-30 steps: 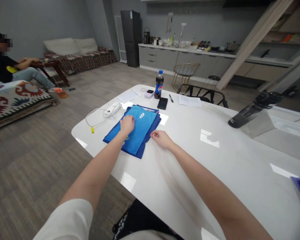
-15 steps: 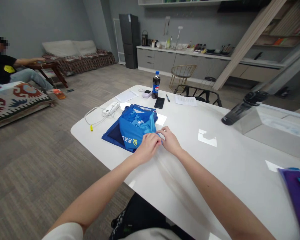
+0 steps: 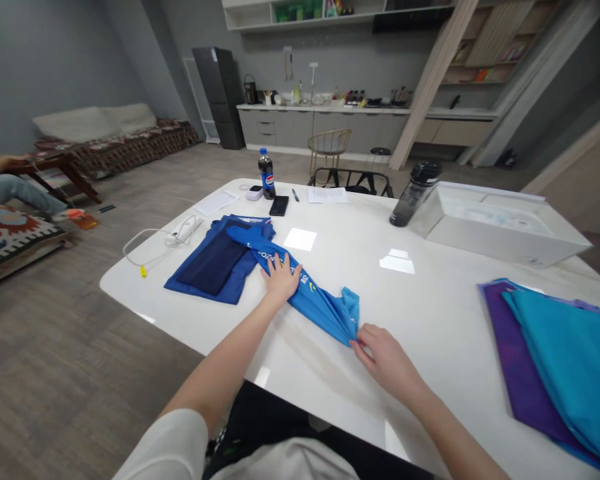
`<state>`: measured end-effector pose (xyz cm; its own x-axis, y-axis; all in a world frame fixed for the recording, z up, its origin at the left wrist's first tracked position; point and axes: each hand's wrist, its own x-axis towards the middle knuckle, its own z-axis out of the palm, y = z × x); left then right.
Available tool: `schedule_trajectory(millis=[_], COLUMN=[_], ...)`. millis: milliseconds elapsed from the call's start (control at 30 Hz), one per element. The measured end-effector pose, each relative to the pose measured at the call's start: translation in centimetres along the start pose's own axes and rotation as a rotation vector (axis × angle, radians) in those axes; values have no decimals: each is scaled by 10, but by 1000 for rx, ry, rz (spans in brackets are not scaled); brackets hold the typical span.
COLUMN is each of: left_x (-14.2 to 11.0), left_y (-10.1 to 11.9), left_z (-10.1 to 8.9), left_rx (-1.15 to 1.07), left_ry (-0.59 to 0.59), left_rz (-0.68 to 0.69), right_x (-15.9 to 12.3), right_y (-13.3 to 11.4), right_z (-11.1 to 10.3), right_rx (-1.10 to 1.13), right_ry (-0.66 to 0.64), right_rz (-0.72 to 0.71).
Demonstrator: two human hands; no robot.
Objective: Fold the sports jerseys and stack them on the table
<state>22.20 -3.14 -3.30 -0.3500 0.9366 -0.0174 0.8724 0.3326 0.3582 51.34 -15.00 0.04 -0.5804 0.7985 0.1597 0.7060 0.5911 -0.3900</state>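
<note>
A light blue garment (image 3: 325,308) lies stretched across the white table (image 3: 420,313), trailing off a folded dark blue garment (image 3: 215,263) at the left. My left hand (image 3: 281,276) rests flat on the light blue cloth, fingers spread. My right hand (image 3: 384,360) pinches the cloth's near end and holds it drawn out to the right.
A cola bottle (image 3: 266,174), a phone (image 3: 279,205), a pen, papers and a white charger with cable (image 3: 180,231) sit at the far side. A dark flask (image 3: 414,193) leans by a white box (image 3: 500,227). Teal and purple cloths (image 3: 555,360) lie right. A person sits far left.
My right hand has pulled the light blue garment off the folded pile and out to the right. My left hand has gone from gripping it to lying flat on it. The view swung right.
</note>
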Motion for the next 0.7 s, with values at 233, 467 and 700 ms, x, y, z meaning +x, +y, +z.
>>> schedule_trajectory(millis=[233,467,700], left_x=[10,-14,4], left_y=[140,234,227], left_z=[63,93,85], left_rx=[-250,-503,-899], left_ry=[-167,-119,-82], left_rz=[564,670,379], right_x=[-60,-79,-67], right_y=[-9,-6,2], right_z=[2,4,-12], right_rx=[-76,-44,186], right_ry=[-25,-37,32], right_rz=[50,110,311])
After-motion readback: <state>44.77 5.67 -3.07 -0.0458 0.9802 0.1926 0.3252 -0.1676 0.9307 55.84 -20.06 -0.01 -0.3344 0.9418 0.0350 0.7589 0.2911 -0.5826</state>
